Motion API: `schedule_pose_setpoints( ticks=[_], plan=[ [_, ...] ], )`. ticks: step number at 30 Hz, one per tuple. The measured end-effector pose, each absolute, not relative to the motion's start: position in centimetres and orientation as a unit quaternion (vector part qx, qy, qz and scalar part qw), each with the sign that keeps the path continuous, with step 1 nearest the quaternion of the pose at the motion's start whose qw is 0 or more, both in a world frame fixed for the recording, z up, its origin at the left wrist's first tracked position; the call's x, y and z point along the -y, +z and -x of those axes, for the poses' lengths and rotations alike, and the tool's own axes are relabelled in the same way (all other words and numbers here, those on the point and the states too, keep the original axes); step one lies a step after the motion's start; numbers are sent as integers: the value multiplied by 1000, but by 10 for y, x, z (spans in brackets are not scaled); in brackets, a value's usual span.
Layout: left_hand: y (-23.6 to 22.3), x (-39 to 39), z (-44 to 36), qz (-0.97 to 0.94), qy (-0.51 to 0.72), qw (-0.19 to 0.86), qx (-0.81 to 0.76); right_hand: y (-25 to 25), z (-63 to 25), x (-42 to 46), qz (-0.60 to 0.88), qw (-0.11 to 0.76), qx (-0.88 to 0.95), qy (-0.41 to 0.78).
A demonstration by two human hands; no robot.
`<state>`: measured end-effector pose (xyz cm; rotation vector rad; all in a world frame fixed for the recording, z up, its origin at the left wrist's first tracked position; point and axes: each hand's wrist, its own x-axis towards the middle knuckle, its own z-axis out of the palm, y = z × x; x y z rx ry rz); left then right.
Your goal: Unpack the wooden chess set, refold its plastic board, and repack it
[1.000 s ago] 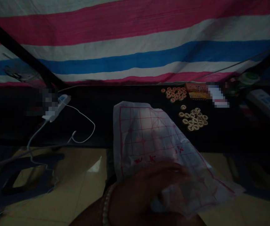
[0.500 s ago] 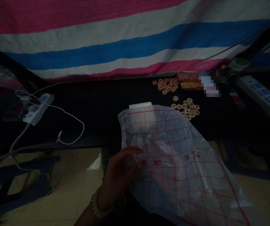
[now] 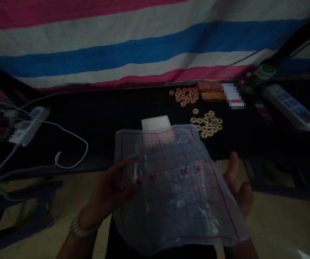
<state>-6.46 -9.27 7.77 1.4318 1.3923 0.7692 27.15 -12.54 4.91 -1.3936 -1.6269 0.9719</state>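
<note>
A thin plastic sheet printed with a red Chinese chess grid hangs between my hands over my lap, in front of the dark table. My left hand, with a bead bracelet at the wrist, pinches the sheet's left edge. Under the sheet's right edge sits my right hand, thumb up and fingers mostly hidden by the plastic. Round wooden chess pieces lie on the table in two groups, a nearer group and a farther group. A small white box stands just beyond the sheet's top edge.
A white power strip with a looping white cable lies at the table's left. An orange box and another power strip are at the back right. A striped pink, white and blue tarp hangs behind. Dark stools stand on the tiled floor.
The sheet has been spread out wider and flatter. My left hand shifted to its left edge, and my right hand came into view under its right edge. The view moved slightly right.
</note>
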Motion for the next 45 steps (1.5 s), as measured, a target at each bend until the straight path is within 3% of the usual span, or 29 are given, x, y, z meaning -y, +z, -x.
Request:
schedule_pose_setpoints(
  ticks=[3, 13, 26, 39, 45],
  plan=[
    [76, 87, 75, -606, 306, 462, -571, 42, -274, 114, 566, 438, 551, 430],
    [59, 73, 107, -569, 309, 515, -562, 30, -272, 90, 561, 346, 530, 534],
    [24, 65, 122, -573, 319, 511, -555, 12, -260, 88, 571, 380, 471, 555],
    [29, 75, 129, -505, 314, 632, -498, 12, -276, 90, 512, 383, 479, 601],
    [38, 77, 128, -478, 309, 682, -459, 15, -281, 90, 527, 384, 515, 557]
  ],
)
